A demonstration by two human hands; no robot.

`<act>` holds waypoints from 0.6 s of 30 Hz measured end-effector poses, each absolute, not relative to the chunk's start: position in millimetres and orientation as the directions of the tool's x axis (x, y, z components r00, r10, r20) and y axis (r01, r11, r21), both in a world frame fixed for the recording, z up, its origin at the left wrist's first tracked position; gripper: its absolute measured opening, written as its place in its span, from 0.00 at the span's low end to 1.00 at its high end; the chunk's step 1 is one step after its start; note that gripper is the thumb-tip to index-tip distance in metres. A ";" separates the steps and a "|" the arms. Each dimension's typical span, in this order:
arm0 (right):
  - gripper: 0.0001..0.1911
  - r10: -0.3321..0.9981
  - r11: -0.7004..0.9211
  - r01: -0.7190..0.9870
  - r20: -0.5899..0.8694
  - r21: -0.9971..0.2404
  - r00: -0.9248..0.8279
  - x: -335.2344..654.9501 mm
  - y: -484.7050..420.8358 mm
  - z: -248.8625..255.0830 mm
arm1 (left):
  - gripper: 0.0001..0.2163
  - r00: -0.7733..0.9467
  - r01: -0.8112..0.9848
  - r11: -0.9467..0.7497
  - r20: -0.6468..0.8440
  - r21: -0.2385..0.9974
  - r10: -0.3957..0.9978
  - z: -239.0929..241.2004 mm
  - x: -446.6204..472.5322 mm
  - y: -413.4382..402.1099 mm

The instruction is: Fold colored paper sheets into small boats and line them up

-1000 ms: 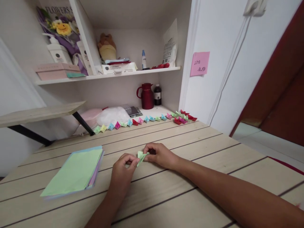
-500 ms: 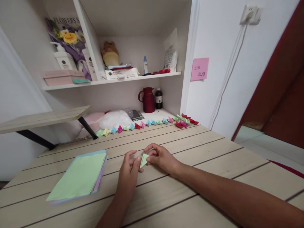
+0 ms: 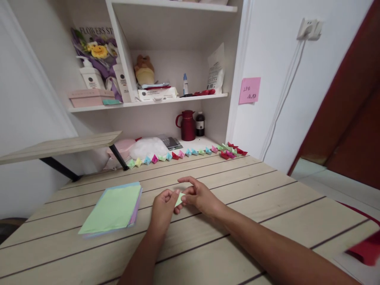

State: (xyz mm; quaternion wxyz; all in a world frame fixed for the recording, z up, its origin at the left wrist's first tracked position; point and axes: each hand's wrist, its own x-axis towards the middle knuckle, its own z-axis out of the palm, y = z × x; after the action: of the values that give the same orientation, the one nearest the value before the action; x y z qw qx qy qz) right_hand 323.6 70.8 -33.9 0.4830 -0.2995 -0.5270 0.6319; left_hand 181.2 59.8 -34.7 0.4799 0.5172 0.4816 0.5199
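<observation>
A small piece of folded light green paper (image 3: 179,199) is held between my two hands above the wooden table. My left hand (image 3: 165,204) pinches its left side, thumb on top, and covers much of it. On the right side, my right hand (image 3: 198,196) grips the paper between thumb and fingers, with the index finger raised and curved away. To the left lies a stack of coloured paper sheets (image 3: 114,208), light green on top, with blue and purple edges showing below.
A row of small folded paper boats (image 3: 154,159) runs along the table's back edge, ending in a cluster of red and green ones (image 3: 228,153) at right. Behind stand a dark red jug (image 3: 188,126) and a dark bottle (image 3: 200,124). A raised wooden stand (image 3: 65,145) is at left.
My left fingers have closed further over the green paper, so less of it shows. My right index finger has lifted and straightened somewhat. The whole view has shifted slightly.
</observation>
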 end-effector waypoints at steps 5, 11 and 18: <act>0.21 0.932 0.085 -0.179 0.141 -0.980 -0.334 330.6 76.7 -37.3 | 0.18 0.054 -0.051 -0.077 0.080 0.996 0.995 -32.2 181.3 58.4; 0.19 0.905 0.133 -0.231 0.213 -0.964 -0.369 329.0 67.5 -18.2 | 0.16 0.052 -0.208 -0.081 0.094 0.975 0.994 -30.7 180.6 55.5; 0.28 0.893 0.119 -0.233 0.207 -0.965 -0.399 328.7 58.2 -13.0 | 0.15 0.138 -0.500 0.066 0.005 0.863 0.990 -30.6 187.0 50.9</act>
State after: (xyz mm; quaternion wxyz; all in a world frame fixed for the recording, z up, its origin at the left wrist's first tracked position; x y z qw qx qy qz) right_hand 328.7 58.2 -13.0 0.4691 -0.2833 -0.5826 0.6002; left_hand 187.0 50.9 -30.6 0.6535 0.3768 0.3251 0.5703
